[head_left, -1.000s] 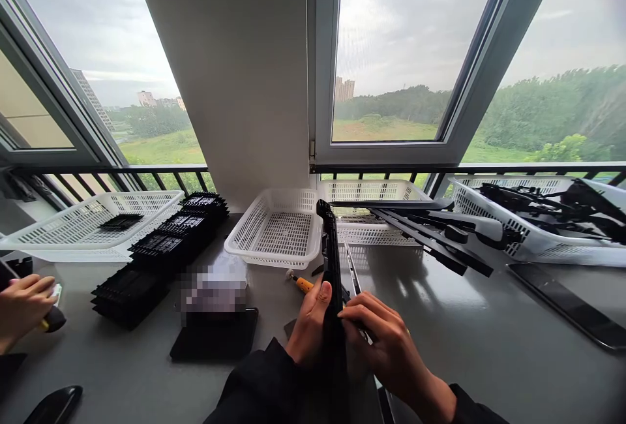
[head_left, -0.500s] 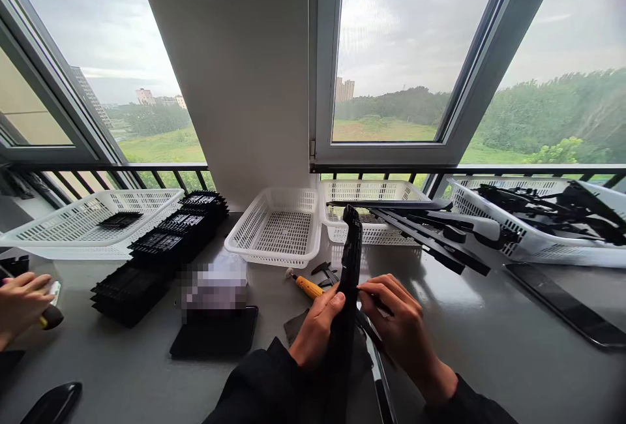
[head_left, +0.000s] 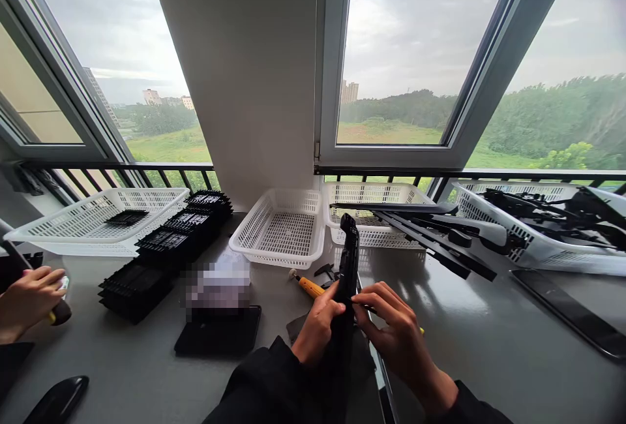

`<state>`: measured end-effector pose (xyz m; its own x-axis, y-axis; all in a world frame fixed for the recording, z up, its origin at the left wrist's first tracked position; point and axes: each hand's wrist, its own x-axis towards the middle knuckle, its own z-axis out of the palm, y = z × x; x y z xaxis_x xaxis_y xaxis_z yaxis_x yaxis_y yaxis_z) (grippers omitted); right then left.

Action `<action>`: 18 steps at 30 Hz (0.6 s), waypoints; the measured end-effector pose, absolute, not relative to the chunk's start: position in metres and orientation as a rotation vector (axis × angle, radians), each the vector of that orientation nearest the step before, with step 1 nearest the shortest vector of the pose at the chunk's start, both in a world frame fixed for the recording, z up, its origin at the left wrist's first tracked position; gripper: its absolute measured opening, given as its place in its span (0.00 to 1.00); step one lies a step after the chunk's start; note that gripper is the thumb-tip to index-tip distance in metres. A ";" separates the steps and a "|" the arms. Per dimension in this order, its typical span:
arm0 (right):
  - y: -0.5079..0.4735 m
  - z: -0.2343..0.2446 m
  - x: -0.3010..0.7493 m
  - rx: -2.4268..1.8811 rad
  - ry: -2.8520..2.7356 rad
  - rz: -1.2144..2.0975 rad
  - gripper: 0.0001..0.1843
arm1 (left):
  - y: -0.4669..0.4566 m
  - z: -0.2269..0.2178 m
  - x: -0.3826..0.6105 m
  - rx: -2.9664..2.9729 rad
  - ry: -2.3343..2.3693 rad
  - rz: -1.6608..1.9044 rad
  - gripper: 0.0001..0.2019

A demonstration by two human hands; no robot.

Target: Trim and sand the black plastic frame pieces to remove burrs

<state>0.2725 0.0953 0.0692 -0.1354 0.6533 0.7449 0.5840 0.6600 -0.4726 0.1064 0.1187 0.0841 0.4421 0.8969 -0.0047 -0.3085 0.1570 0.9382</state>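
Note:
My left hand (head_left: 317, 323) is wrapped round a long black plastic trim strip (head_left: 348, 261), held upright and tilted toward me. My right hand (head_left: 391, 333) is closed in a pinch against the strip's right side. Between its fingers runs a slim tool, with a small yellow end (head_left: 422, 331) showing behind the hand; its tip is hidden. Beneath the hands, a glossy dark strip (head_left: 384, 388) lies on the table. Just beyond my left hand are an orange-handled tool (head_left: 311, 287) and a dark caliper-like tool (head_left: 325, 272).
White baskets (head_left: 235, 241) line the window side. Black grid parts (head_left: 141, 284) are stacked at left, near a black pad (head_left: 220, 339). Long trim pieces (head_left: 435, 231) and a black panel (head_left: 570, 313) lie right. Another person's hand (head_left: 32, 300) grips a tool at far left.
My right hand has shifted slightly left and down along the strip, its fingers now closer to my left thumb. The view has moved slightly left.

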 end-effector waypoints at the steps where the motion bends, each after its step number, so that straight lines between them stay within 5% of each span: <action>1: 0.095 0.069 0.272 -0.985 -1.813 0.085 0.08 | 0.120 0.083 0.107 1.074 0.667 0.959 0.19; 18: 0.095 0.070 0.272 -0.996 -1.778 0.114 0.08 | 0.122 0.075 0.109 1.104 0.625 0.982 0.19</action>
